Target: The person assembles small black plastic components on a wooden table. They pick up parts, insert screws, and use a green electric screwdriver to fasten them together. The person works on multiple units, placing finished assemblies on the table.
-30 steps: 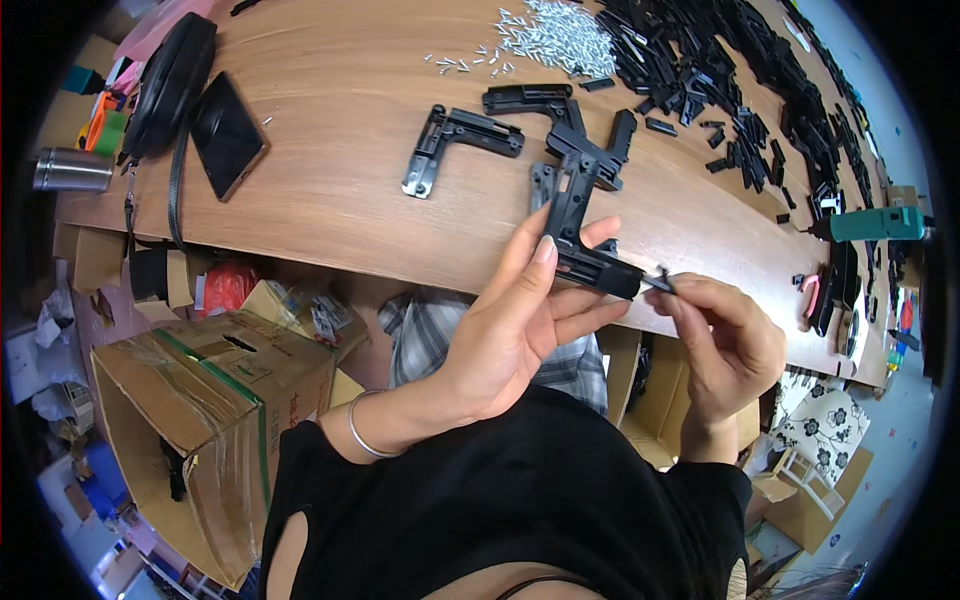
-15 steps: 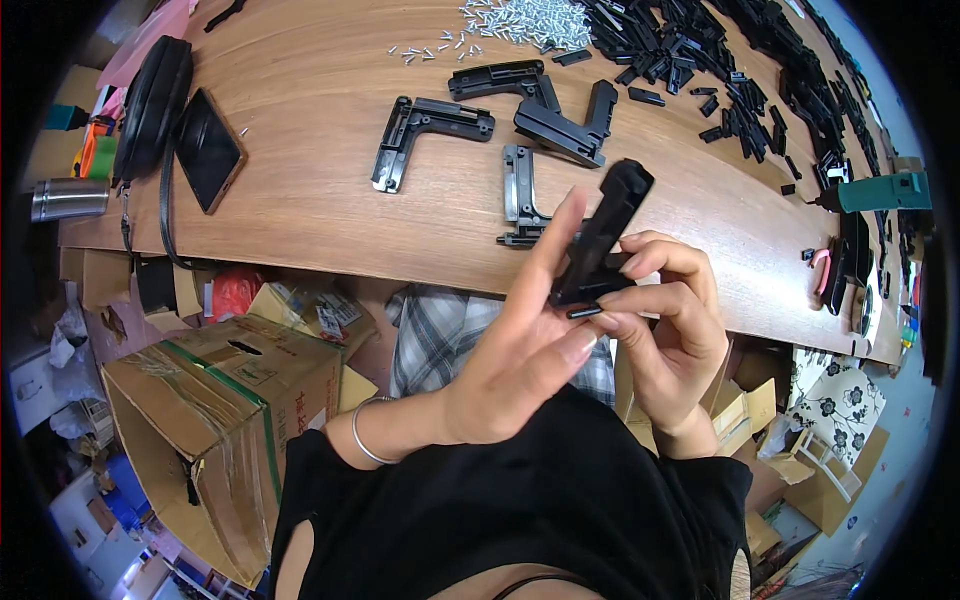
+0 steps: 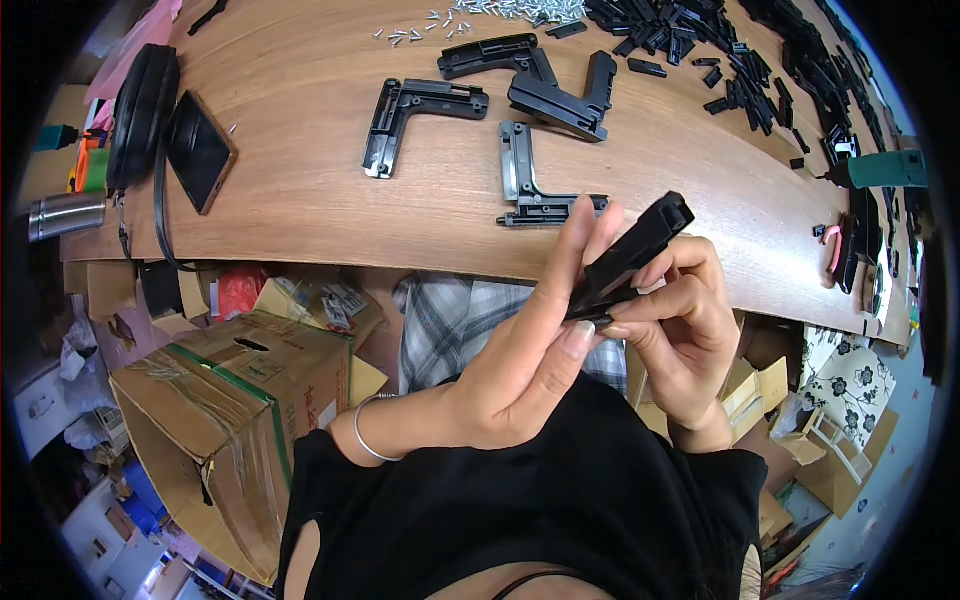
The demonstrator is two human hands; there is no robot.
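Between my two hands, above the table's near edge, is a black L-shaped plastic housing [image 3: 640, 238], one arm of it pointing up and to the right. My left hand [image 3: 525, 375] is closed on it, with the thumb at its lower end and the fingers along its far side. The fingertips of my right hand [image 3: 685, 335] pinch at the lower end of the same housing; whether they also hold a small part is hidden. Beyond my hands lie several similar black L-shaped housings, the nearest [image 3: 518, 165] with its hollow side up, another [image 3: 395, 125] farther left.
Silver screws [image 3: 520, 10] and a pile of small black parts [image 3: 655, 40] lie at the back of the wooden table [image 3: 290, 150]. A teal electric screwdriver [image 3: 885, 169] and pink-handled pliers [image 3: 833, 245] are at right. At left are a phone [image 3: 200, 150], a black case [image 3: 143, 115] and a cardboard box [image 3: 240, 400].
The housing in my hands has tilted over to the right, its upper end now lower. My left thumb has moved up against its lower end. The view has shifted slightly.
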